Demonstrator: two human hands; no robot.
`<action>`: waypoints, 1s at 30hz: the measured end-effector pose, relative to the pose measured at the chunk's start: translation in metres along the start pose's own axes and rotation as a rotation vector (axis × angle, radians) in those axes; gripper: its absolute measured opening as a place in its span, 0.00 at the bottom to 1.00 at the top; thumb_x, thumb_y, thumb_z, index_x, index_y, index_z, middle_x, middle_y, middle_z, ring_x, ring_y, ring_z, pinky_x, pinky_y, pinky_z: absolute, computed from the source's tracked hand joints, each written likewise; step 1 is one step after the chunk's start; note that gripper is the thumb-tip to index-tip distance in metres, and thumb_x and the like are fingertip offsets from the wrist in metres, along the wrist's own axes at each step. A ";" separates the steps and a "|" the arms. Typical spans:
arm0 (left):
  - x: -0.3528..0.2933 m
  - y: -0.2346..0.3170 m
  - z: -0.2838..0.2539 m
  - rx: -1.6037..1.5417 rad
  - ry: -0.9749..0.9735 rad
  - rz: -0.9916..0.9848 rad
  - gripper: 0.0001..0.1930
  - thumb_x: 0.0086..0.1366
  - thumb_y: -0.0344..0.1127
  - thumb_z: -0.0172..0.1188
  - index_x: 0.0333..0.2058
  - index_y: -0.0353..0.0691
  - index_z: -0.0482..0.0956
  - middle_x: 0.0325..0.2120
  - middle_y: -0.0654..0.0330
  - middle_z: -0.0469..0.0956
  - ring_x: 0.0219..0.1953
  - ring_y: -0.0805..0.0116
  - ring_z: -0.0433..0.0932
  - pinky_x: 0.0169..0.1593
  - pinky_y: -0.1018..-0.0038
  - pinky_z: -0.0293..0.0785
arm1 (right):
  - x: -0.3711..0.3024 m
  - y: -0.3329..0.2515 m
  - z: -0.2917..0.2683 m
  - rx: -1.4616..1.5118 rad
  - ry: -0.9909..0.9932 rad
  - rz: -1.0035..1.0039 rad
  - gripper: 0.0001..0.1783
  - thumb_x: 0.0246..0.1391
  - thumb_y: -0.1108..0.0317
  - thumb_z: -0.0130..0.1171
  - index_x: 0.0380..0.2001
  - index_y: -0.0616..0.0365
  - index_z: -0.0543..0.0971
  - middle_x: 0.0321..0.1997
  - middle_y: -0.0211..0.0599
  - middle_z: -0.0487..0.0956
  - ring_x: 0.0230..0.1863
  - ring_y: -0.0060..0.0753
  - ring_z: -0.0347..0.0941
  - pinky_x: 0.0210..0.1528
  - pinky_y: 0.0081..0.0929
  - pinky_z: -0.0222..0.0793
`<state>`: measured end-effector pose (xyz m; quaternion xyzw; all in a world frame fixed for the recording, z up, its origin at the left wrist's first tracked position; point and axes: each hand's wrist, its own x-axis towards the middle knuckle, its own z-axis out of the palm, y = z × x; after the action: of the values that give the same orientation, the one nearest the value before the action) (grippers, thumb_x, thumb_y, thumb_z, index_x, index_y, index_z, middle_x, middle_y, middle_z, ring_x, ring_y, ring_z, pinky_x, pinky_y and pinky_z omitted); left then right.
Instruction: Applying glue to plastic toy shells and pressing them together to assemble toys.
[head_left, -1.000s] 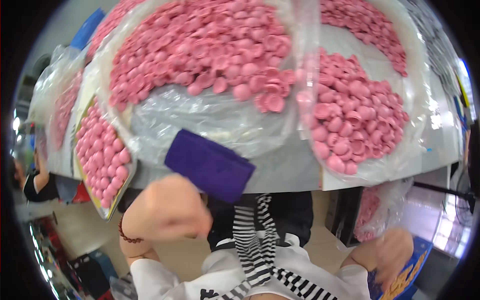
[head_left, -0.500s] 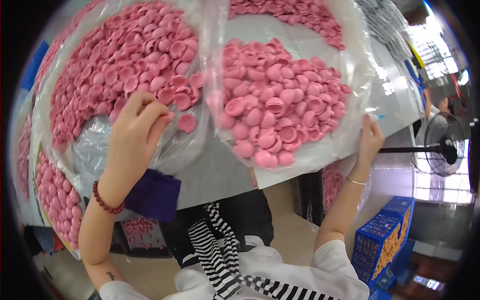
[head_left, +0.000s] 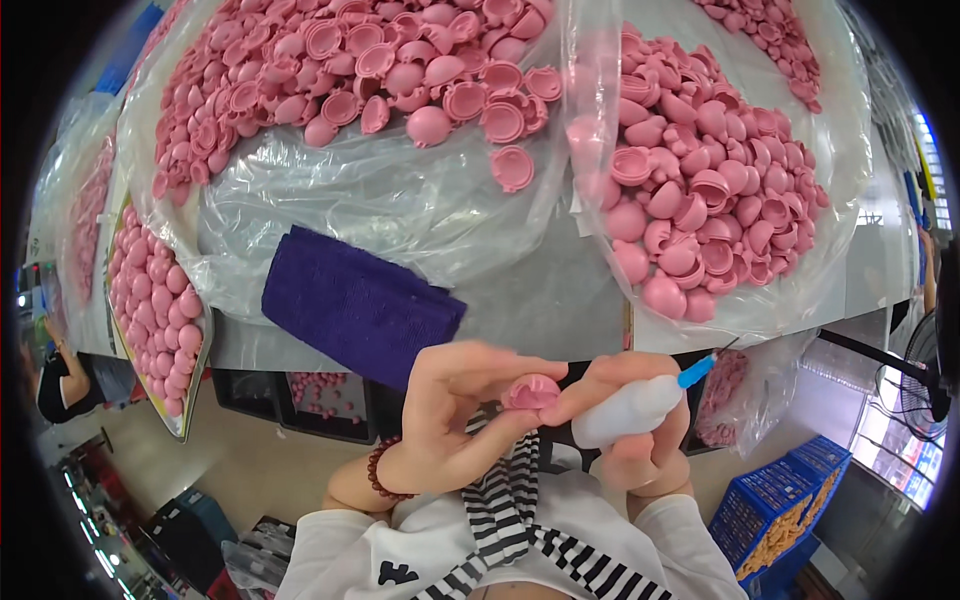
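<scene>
My left hand (head_left: 445, 420) pinches a pink plastic half-shell (head_left: 533, 393) between thumb and fingers, its hollow side partly facing up. Close against it is my right hand (head_left: 640, 465), wrapped round a small white squeeze bottle (head_left: 625, 412) with a blue needle tip that points right and away. Fingertips of the right hand also reach the shell; whether they grip it, I cannot tell. Both hands are in front of the table's near edge. Beyond them lies a folded purple cloth (head_left: 360, 305).
Pink half-shells (head_left: 400, 75) cover clear plastic sheeting at the back left; another heap (head_left: 700, 190) lies on the right. Rounded pink pieces fill a tray (head_left: 190, 425) at the far left. Blue crates (head_left: 780, 500) and a black fan (head_left: 920, 375) stand to the right.
The left hand has come back from the left heap and now holds a half-shell. From the right table edge, the right hand has moved in and now shows the squeeze bottle. The view has shifted.
</scene>
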<state>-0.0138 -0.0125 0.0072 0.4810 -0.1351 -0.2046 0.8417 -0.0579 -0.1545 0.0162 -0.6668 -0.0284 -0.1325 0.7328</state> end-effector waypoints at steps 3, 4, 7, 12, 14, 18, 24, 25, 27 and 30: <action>0.006 -0.001 -0.023 0.151 -0.287 -0.068 0.22 0.48 0.19 0.59 0.44 0.28 0.67 0.46 0.48 0.66 0.44 0.68 0.71 0.46 0.73 0.69 | 0.003 0.007 -0.001 -0.016 0.014 0.048 0.34 0.49 0.40 0.43 0.45 0.60 0.57 0.17 0.37 0.74 0.16 0.23 0.65 0.19 0.18 0.58; 0.005 -0.001 -0.023 0.144 -0.285 -0.078 0.22 0.48 0.19 0.59 0.44 0.28 0.67 0.46 0.48 0.66 0.44 0.68 0.71 0.46 0.73 0.69 | 0.003 0.010 -0.003 0.149 0.000 -0.006 0.31 0.50 0.51 0.46 0.48 0.63 0.53 0.21 0.41 0.73 0.22 0.28 0.68 0.25 0.21 0.63; 0.004 0.008 -0.019 -0.185 -0.286 -0.233 0.22 0.50 0.17 0.56 0.46 0.28 0.64 0.48 0.46 0.64 0.45 0.67 0.70 0.46 0.74 0.69 | -0.001 0.003 -0.003 0.345 0.110 0.101 0.37 0.46 0.59 0.56 0.50 0.64 0.47 0.22 0.43 0.69 0.21 0.28 0.67 0.24 0.23 0.65; -0.003 0.002 -0.024 -0.331 -0.226 -0.237 0.22 0.51 0.15 0.51 0.47 0.27 0.61 0.49 0.42 0.62 0.46 0.63 0.69 0.46 0.72 0.69 | 0.010 0.011 -0.013 0.140 0.186 -0.150 0.27 0.41 0.52 0.58 0.42 0.55 0.66 0.19 0.26 0.61 0.22 0.21 0.52 0.20 0.16 0.45; -0.005 -0.001 -0.024 -0.193 -0.211 -0.118 0.21 0.51 0.15 0.52 0.46 0.26 0.62 0.48 0.40 0.63 0.46 0.62 0.70 0.46 0.72 0.70 | 0.014 0.012 -0.011 0.153 0.160 -0.302 0.24 0.43 0.49 0.56 0.36 0.58 0.70 0.22 0.25 0.57 0.25 0.22 0.48 0.21 0.17 0.43; -0.005 0.005 -0.019 -0.088 -0.154 -0.135 0.21 0.50 0.23 0.58 0.42 0.29 0.61 0.44 0.35 0.65 0.44 0.60 0.71 0.47 0.71 0.69 | 0.017 0.001 -0.021 -0.116 -0.018 -0.536 0.33 0.44 0.39 0.50 0.33 0.65 0.71 0.21 0.29 0.62 0.19 0.21 0.53 0.15 0.16 0.44; -0.004 0.005 -0.022 -0.062 -0.131 -0.144 0.21 0.49 0.20 0.57 0.42 0.29 0.62 0.44 0.35 0.64 0.46 0.59 0.69 0.48 0.71 0.68 | 0.007 0.003 -0.001 -0.220 0.200 -0.491 0.33 0.40 0.41 0.54 0.24 0.67 0.76 0.16 0.30 0.68 0.13 0.25 0.61 0.12 0.20 0.53; -0.003 0.005 -0.022 -0.062 -0.130 -0.146 0.21 0.49 0.20 0.57 0.42 0.29 0.62 0.44 0.35 0.64 0.46 0.59 0.69 0.48 0.70 0.68 | 0.007 0.004 0.000 -0.227 0.209 -0.515 0.32 0.40 0.41 0.54 0.23 0.67 0.77 0.16 0.30 0.68 0.12 0.25 0.61 0.12 0.20 0.53; -0.003 0.006 -0.022 -0.061 -0.127 -0.146 0.21 0.49 0.20 0.57 0.42 0.29 0.62 0.44 0.35 0.64 0.46 0.58 0.69 0.48 0.70 0.68 | 0.009 -0.001 -0.005 -0.292 0.101 -0.505 0.33 0.45 0.40 0.47 0.25 0.67 0.73 0.17 0.31 0.66 0.14 0.24 0.59 0.12 0.19 0.52; -0.003 0.005 -0.022 -0.065 -0.130 -0.146 0.21 0.49 0.19 0.57 0.42 0.28 0.62 0.44 0.35 0.64 0.46 0.58 0.69 0.49 0.70 0.67 | 0.009 -0.001 -0.005 -0.355 0.008 -0.499 0.33 0.49 0.39 0.40 0.27 0.66 0.70 0.19 0.32 0.64 0.16 0.23 0.57 0.13 0.18 0.50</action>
<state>-0.0055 0.0080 0.0003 0.4478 -0.1473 -0.3005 0.8291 -0.0502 -0.1613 0.0188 -0.7563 -0.1647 -0.3142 0.5498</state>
